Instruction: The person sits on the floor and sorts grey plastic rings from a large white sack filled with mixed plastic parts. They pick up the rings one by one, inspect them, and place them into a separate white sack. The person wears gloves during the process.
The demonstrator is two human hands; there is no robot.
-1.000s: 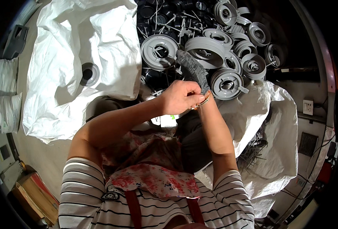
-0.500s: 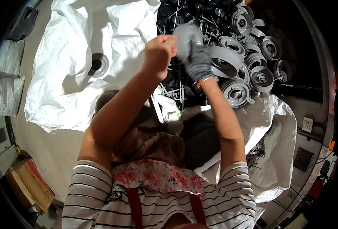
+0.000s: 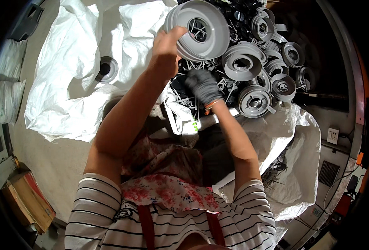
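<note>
Apron [image 3: 163,193] lies nearest, below both hands. Beyond it the gloved right hand [image 3: 202,85] blurs over black parts [image 3: 179,84]; whether its fingers hold anything cannot be told. Farther out, the bare left hand [image 3: 166,50] pinches the edge of a grey ring [image 3: 216,29], raised just to that hand's right. Gripped at one side only, the ring could tip and drop. Unlike half a second ago, the glove is off the ring, nearer the body.
</note>
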